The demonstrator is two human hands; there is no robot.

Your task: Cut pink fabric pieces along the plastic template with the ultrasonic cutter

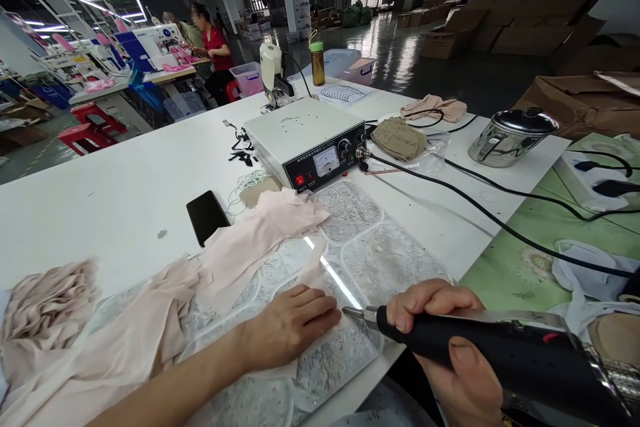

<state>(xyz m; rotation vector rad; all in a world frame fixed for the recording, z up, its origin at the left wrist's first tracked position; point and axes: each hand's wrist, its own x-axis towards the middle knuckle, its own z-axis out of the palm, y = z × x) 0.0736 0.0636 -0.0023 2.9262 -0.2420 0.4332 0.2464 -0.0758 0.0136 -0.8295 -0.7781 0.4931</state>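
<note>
My right hand (457,353) is wrapped around a black handheld ultrasonic cutter (500,347), whose metal tip points left, close beside my left fingertips. With fingers laid down close together, my left hand (295,327) presses on a piece of pale pink fabric (313,268). Much of that piece is hidden under the hand. Beneath it lies a clear, scuffed plastic template sheet (395,260) with rounded outlines. More pink fabric pieces (255,230) overlap across the sheet's far left part, and a bunched pile (50,303) sits at the far left.
A white control box (305,133) with a dial stands behind the sheet; a black cable (475,203) crosses the right side. Around it are a phone (207,217), a metal pot (513,137), brown card templates (399,138) and a bottle (317,63). People sit at sewing machines farther back.
</note>
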